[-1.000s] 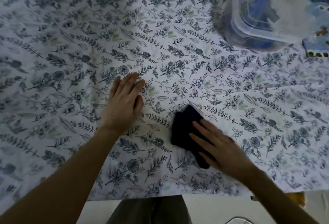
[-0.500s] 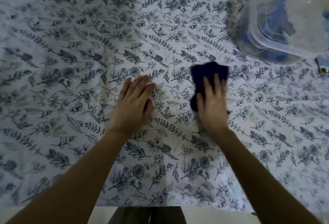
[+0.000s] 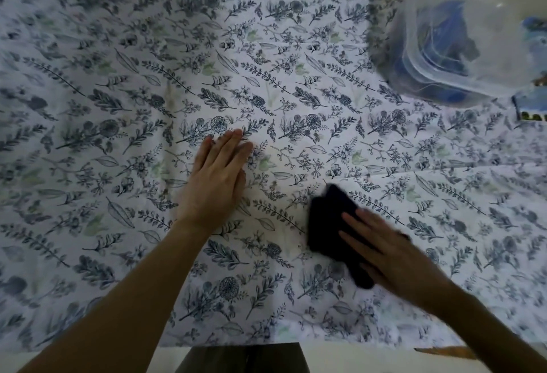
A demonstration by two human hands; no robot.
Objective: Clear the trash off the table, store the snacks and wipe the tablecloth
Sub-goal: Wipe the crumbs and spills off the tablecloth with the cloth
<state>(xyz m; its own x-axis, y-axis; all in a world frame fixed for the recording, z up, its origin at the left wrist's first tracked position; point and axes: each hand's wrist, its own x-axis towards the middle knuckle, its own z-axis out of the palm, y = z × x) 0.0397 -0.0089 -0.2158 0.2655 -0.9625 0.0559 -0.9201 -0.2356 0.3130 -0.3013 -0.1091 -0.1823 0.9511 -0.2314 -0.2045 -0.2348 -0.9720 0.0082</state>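
A white tablecloth [image 3: 118, 106] with a blue leaf print covers the table. My left hand [image 3: 217, 177] lies flat on it near the middle, fingers together, holding nothing. A dark navy cloth [image 3: 328, 224] lies on the tablecloth to the right of that hand. My right hand [image 3: 390, 251] presses down on the cloth's right side with fingers spread, and covers part of it. This hand is blurred.
A clear plastic lidded box [image 3: 461, 35] with blue packets inside stands at the far right corner. A blue packet [image 3: 532, 106] lies at the right edge beside it. The table's near edge [image 3: 444, 352] runs along the bottom.
My right hand has slid the dark cloth back towards me and to the right, after pushing it away half a second ago. My left hand stays flat in place.
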